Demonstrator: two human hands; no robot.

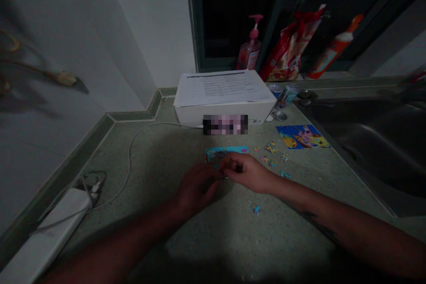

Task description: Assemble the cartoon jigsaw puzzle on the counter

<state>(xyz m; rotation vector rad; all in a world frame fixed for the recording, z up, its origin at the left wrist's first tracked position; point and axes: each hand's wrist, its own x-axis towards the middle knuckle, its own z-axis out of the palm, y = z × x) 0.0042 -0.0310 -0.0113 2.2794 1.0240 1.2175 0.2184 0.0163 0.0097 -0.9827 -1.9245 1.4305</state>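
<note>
A partly assembled jigsaw puzzle with a light blue top edge lies on the counter, its lower part hidden by both hands. My left hand rests at the puzzle's lower left, fingers stretched out and thumb apart. Against its fingertips, my right hand is closed in a pinch; what sits between those fingers is too small and dark to name. Several loose puzzle pieces are scattered to the right of the puzzle. A few more pieces lie nearer to me, below the right wrist.
Behind the puzzle stands a white box topped by a printed sheet, with a pixelated patch in front. A cartoon picture card lies beside the sink. Cans stand behind. A power strip and cable occupy the left.
</note>
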